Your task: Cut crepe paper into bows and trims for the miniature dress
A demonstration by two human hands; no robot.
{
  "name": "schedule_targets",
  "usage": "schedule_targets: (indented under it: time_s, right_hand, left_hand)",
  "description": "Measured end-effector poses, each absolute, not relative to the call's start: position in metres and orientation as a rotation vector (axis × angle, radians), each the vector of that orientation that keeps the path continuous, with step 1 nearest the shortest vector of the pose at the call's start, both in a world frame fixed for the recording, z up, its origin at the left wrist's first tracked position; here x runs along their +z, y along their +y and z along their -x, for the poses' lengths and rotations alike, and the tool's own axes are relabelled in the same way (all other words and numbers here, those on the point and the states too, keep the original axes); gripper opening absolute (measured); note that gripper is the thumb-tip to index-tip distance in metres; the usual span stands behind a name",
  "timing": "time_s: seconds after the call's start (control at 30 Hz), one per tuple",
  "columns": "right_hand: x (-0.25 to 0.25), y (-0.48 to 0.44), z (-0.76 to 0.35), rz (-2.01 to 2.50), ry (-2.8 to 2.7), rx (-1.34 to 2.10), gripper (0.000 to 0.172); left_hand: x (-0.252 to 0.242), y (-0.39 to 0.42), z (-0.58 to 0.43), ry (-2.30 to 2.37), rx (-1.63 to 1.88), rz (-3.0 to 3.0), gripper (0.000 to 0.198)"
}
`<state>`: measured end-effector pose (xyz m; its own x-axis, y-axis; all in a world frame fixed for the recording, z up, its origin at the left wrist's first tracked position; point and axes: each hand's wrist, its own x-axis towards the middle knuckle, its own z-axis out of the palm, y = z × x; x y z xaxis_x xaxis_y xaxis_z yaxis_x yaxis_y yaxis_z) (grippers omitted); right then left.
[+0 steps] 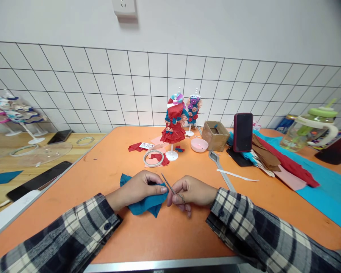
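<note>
My left hand [143, 186] pinches a piece of teal cloth [146, 204] between thumb and fingers, near the cloth's right edge. The cloth hangs in loose folds under the hand. Just to the right, my right hand [187, 190] is closed on small metal scissors [168, 183], whose blades point up and to the left, beside the cloth's edge. Beyond the hands, a small dress form in a red ruffled dress [174, 125] with teal bows stands on a white base. A roll of tape [153, 158] lies on red and pink scraps in front of it.
Behind are a second dress form [193, 110], a pink bowl [199, 145] and a cardboard box [215, 135]. At right stand a phone [243, 132] and a lidded jug [307, 129], with folded cloths [290, 159] between. Another phone [39, 180] lies left of the orange table [102, 235].
</note>
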<state>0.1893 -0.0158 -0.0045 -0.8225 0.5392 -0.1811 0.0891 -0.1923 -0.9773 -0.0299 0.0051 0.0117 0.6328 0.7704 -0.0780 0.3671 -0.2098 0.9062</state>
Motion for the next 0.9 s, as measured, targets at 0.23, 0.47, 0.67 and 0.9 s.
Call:
schedule_targets:
  time_s: [0.23,0.47,0.67,0.9]
  right_hand:
    - [0.001,-0.020,-0.182,1.029,-1.631,1.430,0.043]
    - [-0.013,-0.020,-0.165,1.046,-1.488,1.190,0.036]
    - [-0.003,-0.019,-0.172,1.027,-1.478,1.071,0.028]
    - [0.003,-0.014,-0.185,0.999,-1.452,0.952,0.024]
  left_hand:
    - [0.009,0.001,0.026,0.983,0.560,-1.565,0.033]
    - [0.005,0.001,0.018,1.072,0.796,-1.767,0.031]
    - [0.014,0.000,0.025,0.991,0.767,-1.743,0.043]
    - [0.019,0.008,0.036,1.116,0.642,-1.923,0.040]
